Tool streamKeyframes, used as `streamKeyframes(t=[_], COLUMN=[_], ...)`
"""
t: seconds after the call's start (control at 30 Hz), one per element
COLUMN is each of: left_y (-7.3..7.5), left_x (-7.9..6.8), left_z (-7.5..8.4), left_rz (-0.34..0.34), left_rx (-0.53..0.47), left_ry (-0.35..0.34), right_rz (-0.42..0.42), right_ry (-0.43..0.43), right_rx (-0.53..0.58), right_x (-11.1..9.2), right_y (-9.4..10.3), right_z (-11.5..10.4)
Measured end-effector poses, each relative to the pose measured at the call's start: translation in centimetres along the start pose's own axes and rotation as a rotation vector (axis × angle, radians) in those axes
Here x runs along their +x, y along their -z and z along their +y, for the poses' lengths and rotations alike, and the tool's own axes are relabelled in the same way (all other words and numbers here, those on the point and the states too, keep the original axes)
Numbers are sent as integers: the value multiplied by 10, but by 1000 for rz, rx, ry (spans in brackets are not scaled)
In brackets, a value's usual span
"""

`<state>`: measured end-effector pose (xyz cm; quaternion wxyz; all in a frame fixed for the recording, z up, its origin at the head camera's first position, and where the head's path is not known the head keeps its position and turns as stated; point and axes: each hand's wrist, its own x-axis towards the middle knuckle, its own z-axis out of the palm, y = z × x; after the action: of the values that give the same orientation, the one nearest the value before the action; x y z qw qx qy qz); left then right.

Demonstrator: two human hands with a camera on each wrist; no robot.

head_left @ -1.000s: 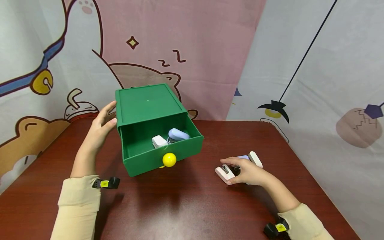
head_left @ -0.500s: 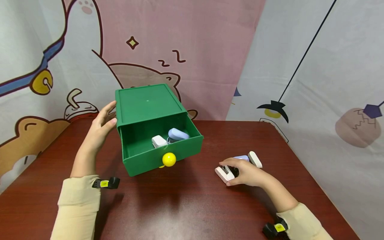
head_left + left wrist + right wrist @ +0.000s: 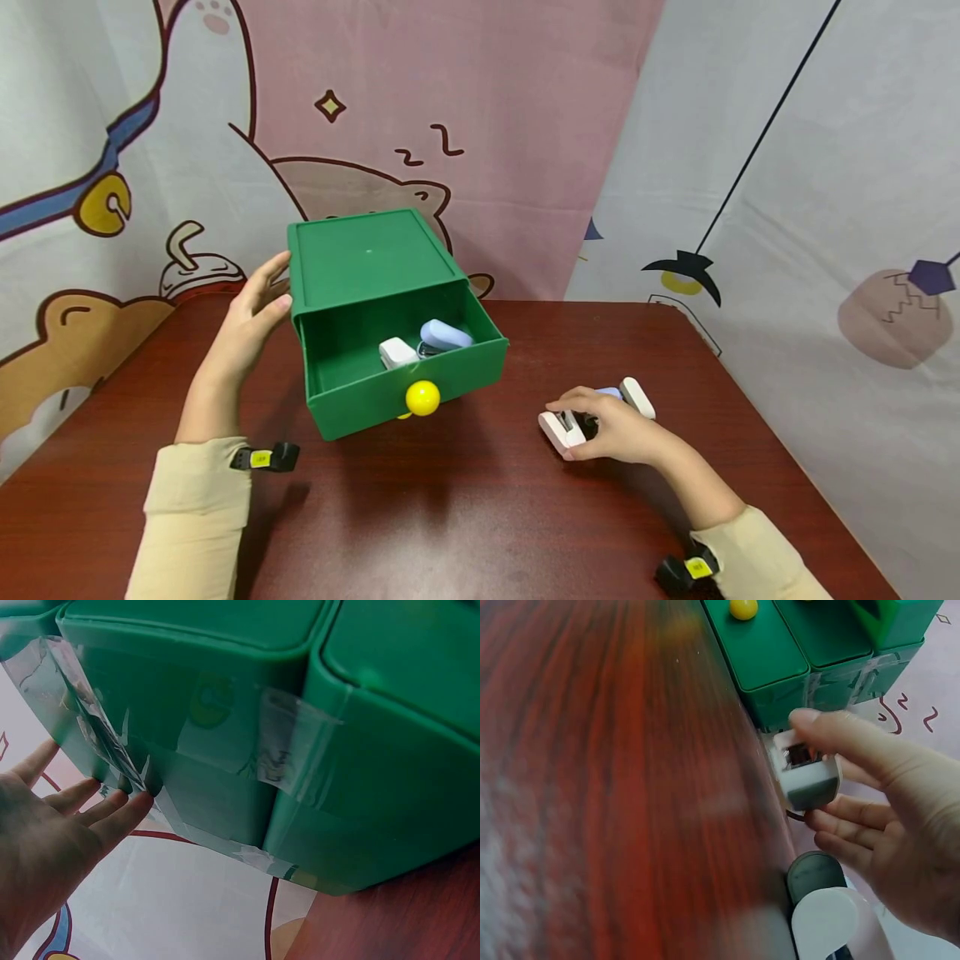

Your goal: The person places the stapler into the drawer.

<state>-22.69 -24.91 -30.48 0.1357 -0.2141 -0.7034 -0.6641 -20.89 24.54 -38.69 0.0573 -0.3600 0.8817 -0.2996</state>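
Observation:
My left hand (image 3: 243, 333) rests its spread fingertips against the left side of a green drawer cabinet (image 3: 371, 258). In the left wrist view, those fingers (image 3: 124, 821) lie straight along taped green casing. The cabinet's top drawer (image 3: 408, 400) is pulled out. A white stapler (image 3: 397, 354) and a pale blue stapler (image 3: 444, 336) lie inside it. On the table at the right, my right hand (image 3: 618, 429) pinches another white stapler (image 3: 561, 433) between thumb and fingers. The right wrist view has this stapler's end (image 3: 810, 784) facing the camera.
Just beyond my right hand lie a pale blue stapler (image 3: 611, 392) and a further white-topped one (image 3: 637, 398). A yellow knob (image 3: 423, 398) juts from the drawer front. Printed cloth (image 3: 540, 150) hangs behind the dark red table (image 3: 480, 517).
My right hand has shifted only slightly around the white stapler. The left hand, cabinet and drawer have stayed where they were.

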Motion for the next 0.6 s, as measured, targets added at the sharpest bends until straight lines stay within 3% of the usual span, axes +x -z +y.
streamKeyframes(t=[0.6], left_y=[0], left_x=[0], left_z=[0], left_rz=[4], left_rx=[2], left_ry=[-3], right_rz=[139], right_ry=[32], right_rx=[-1], right_x=[2], right_y=[25], right_z=[-43])
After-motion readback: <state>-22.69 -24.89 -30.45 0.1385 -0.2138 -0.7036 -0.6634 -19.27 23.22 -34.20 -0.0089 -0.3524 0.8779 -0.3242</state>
